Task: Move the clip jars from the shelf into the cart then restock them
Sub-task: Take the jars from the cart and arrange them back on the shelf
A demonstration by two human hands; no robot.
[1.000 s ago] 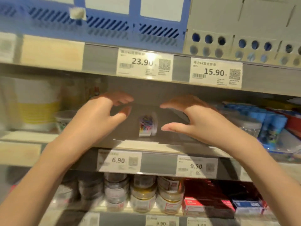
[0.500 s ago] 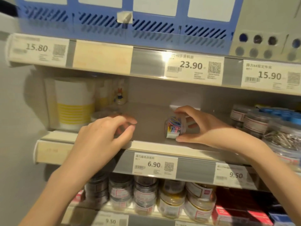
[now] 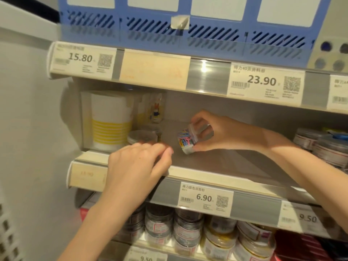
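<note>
One jar (image 3: 186, 140) of coloured clips sits pinched in your right grip (image 3: 224, 133) above the grey shelf (image 3: 216, 162); your left grip (image 3: 137, 166), fingers loosely curled, holds nothing nearby.

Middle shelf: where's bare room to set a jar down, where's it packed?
Bare: shelf floor between the right hand holding the clip jar and the jars at right. Crowded: left end, around the striped container and low jar.

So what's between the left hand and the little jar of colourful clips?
Nothing. In the head view, only bare grey shelf shows between the left hand and the clip jar, which the right hand holds tilted.
</note>
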